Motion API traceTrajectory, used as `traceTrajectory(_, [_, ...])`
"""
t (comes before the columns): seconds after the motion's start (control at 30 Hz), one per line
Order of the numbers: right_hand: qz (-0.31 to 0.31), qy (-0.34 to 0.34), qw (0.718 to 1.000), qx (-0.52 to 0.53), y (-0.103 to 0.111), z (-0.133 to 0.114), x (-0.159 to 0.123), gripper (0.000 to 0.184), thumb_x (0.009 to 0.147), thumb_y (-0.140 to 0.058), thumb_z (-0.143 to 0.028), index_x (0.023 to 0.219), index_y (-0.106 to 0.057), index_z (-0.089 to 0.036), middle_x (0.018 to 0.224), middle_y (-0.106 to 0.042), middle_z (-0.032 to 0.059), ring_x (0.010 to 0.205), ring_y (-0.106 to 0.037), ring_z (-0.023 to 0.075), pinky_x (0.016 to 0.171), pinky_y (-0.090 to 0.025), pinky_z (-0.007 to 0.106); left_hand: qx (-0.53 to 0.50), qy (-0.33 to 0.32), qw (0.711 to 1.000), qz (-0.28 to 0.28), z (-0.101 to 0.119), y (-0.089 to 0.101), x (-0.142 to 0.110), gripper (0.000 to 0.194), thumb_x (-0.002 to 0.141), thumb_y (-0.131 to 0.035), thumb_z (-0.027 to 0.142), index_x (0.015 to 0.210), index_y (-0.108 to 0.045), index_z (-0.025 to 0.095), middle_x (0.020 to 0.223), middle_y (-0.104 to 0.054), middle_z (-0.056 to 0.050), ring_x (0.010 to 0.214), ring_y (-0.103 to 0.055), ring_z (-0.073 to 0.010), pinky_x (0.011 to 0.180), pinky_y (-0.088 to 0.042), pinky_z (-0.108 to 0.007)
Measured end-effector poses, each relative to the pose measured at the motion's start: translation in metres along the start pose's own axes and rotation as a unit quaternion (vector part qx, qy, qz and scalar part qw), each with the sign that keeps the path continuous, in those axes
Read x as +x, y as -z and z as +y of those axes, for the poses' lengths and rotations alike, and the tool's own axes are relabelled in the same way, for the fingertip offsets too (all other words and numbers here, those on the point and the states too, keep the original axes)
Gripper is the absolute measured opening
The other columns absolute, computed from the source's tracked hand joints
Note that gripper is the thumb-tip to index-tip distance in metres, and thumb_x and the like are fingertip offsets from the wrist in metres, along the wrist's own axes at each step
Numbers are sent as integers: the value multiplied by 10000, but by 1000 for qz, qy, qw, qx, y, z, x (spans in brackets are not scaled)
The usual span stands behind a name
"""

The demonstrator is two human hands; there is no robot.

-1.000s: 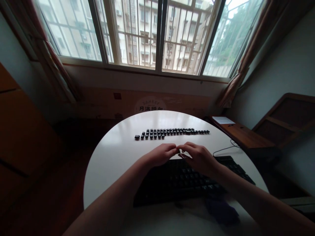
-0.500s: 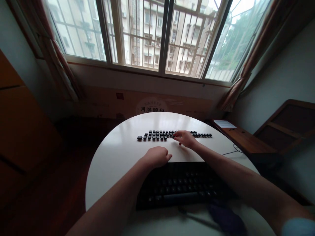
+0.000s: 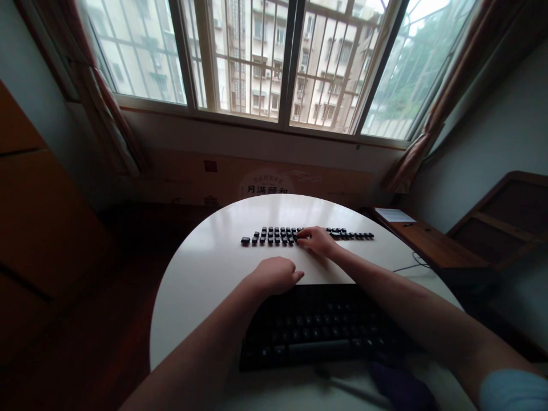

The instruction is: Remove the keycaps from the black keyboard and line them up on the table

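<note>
The round white desk [image 3: 188, 274] carries a black keyboard [image 3: 319, 347], seemingly part-stripped: keys fill its near rows, while its dim far side looks barer. A blurred purple item [image 3: 402, 385] lies nearer the person. The left hand [image 3: 276, 275] is loosely curled over the keyboard's far-left corner, its grip hidden. The right hand [image 3: 317, 240] blocks some loose keycaps [image 3: 270, 233] lined up beyond; whether it pinches one, I cannot tell.

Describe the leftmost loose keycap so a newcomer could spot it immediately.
On the round white table, beyond the black keyboard, small black keycaps sit in rows. Follow the row nearest the keyboard to its left end. The leftmost keycap there looks clearly wider than its neighbours.
</note>
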State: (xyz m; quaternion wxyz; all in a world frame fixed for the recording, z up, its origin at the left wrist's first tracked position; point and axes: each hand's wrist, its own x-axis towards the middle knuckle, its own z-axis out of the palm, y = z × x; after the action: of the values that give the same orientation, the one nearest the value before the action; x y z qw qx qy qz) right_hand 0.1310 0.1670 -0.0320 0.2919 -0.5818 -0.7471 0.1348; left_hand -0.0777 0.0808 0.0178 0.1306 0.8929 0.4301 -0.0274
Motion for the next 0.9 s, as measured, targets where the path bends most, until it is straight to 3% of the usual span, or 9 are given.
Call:
traceTrajectory(0.43, [15, 26, 999, -10, 7, -13, -6, 234, 734, -747, -229, 966, -771, -207, 826, -759, 26, 758, -700, 191, 728, -506, 267, -14, -7, 1000, 8, 0, 1, -1, 541, 933, -341, 527, 847, -725, 156, 905, -721, -135, 787, -652, -270, 716, -473, -353])
traceTrajectory(0.57, [65, 41, 997, -5, 38, -32, -27, 242, 866, -620, -349, 966, -758, -177, 866, -744, 61, 787, -674, 198, 756, -493, 293, 1, -11, 1000, 11, 1, 3, -1, 528, 937, -341, 522, 851, -715, 159, 889, -716, -138, 787, -651, -278, 704, -472, -362])
traceTrajectory(0.67, [136, 49, 987, 73, 74, -46, -61, 491, 981, -373, -470, 931, -750, -160, 901, -717, 91, 776, -648, 195, 753, -494, 317, 23, -20, 999, 28, 5, 5, -4, 489, 940, -360, 494, 842, -698, 155, 860, -704, -139, 793, -648, -278, 694, -469, -357])
traceTrajectory(0.73, [122, 15, 977, 173, 95, -53, -90, 620, 996, -253, -534, 922, -748, -169, 847, -696, 82, 757, -634, 182, 695, -497, 293, 31, -37, 997, 55, 10, 5, -6, 442, 940, -383, 480, 856, -676, 160, 865, -696, -131, 813, -642, -277, 702, -467, -355])
traceTrajectory(0.8, [56, -57, 957, 279, 109, -59, -118, 678, 977, -222, -606, 926, -732, -162, 612, -602, 40, 564, -570, 146, 554, -473, 259, 23, -67, 994, 86, 15, 3, -7, 375, 932, -427, 472, 896, -648, 171, 910, -687, -118, 849, -631, -270, 729, -467, -354])
traceTrajectory(0.9, [-77, -135, 905, 395, 112, -67, -150, 524, 920, -423, -627, 970, -672, -169, 500, -493, -27, 416, -473, 105, 415, -407, 211, -8, -118, 987, 105, 20, -3, -7, 316, 903, -506, 474, 989, -615, 191, 1011, -670, -102, 932, -609, -265, 787, -467, -358])
